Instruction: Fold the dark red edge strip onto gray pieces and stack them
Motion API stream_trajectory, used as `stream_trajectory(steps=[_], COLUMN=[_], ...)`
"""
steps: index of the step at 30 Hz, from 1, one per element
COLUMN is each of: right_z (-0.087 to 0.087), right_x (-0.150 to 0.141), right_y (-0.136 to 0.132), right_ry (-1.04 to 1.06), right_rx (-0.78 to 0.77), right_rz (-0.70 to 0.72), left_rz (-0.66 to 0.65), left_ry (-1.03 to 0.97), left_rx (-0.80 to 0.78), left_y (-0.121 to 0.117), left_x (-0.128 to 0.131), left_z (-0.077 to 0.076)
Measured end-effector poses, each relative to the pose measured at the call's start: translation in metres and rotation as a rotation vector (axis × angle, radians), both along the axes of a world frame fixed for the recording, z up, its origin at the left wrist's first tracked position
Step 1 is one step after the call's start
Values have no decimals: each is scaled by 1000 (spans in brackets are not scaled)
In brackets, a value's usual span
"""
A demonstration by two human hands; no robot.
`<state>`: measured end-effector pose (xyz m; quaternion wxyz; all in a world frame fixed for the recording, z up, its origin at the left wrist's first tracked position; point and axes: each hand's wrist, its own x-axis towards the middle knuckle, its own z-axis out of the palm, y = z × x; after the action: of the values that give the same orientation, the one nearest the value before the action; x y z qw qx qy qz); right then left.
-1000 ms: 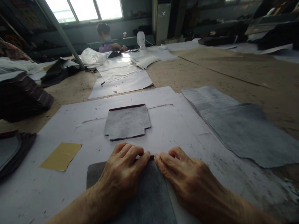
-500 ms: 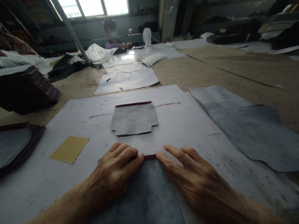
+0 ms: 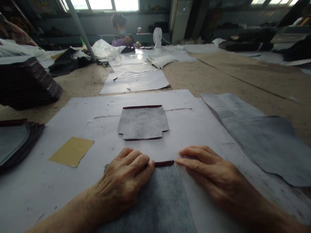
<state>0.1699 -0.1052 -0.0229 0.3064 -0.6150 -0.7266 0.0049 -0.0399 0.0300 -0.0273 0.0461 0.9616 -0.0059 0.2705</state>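
Fingers of the left hand (image 3: 126,176) are lying close together, pressing flat on the folded dark red edge (image 3: 164,163) of the grey sheet (image 3: 160,200) at the near side of the white board (image 3: 73,106). Those of the right hand (image 3: 209,168) are lying slightly spread at the sheet's right corner, gripping nothing. Uneven pressing is risking the fold springing up or creasing crooked, and the sheet is likely to be sliding on the smooth board.

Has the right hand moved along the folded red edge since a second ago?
Yes. The right hand slid rightward, away from the left hand, exposing more of the red edge.
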Motion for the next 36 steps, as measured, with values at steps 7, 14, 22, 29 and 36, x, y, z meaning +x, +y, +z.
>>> stream_trajectory(steps=[7, 14, 22, 29, 36], right_z=[8, -3, -9, -4, 11], right_x=[-20, -76, -65, -63, -77], right_y=[13, 24, 23, 25, 33], right_ry=[-43, -269, -252, -259, -602], right_rx=[151, 194, 224, 153, 167], right_rz=[-147, -36, -6, 66, 70], left_rz=[0, 10, 39, -30, -10], left_ry=[5, 31, 19, 24, -20], left_rx=[-4, -34, -161, -178, -180], left_y=[0, 0, 19, 22, 19], left_x=[0, -2, -29, -33, -28], left_z=[1, 2, 2, -1, -2])
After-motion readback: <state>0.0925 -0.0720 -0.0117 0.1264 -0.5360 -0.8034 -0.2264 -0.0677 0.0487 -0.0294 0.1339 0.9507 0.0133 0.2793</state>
